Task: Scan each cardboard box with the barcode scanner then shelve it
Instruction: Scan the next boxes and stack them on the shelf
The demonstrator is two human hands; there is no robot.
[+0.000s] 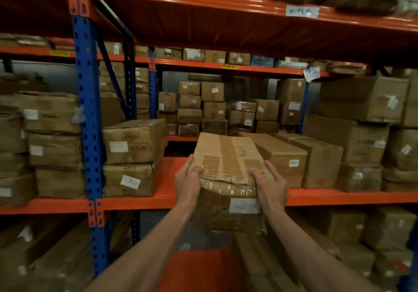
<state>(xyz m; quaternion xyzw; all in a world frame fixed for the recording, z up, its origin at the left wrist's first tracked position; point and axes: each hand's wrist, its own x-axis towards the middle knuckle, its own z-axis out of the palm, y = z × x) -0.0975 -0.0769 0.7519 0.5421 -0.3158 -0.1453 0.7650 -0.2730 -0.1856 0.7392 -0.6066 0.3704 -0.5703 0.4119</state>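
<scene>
Fingers [196, 170] of the left hand [187, 183] and of the right hand [270, 184] curl over the near top edge of a cardboard box [226, 156], clamped on it from either side. The box juts out over the front edge of the orange shelf [135, 202], its far end in the gap between stacked boxes [133, 156] towards the left corner and a row of boxes [300, 158] just beside it on the right. A white label [244, 205] sits on its near face.
</scene>
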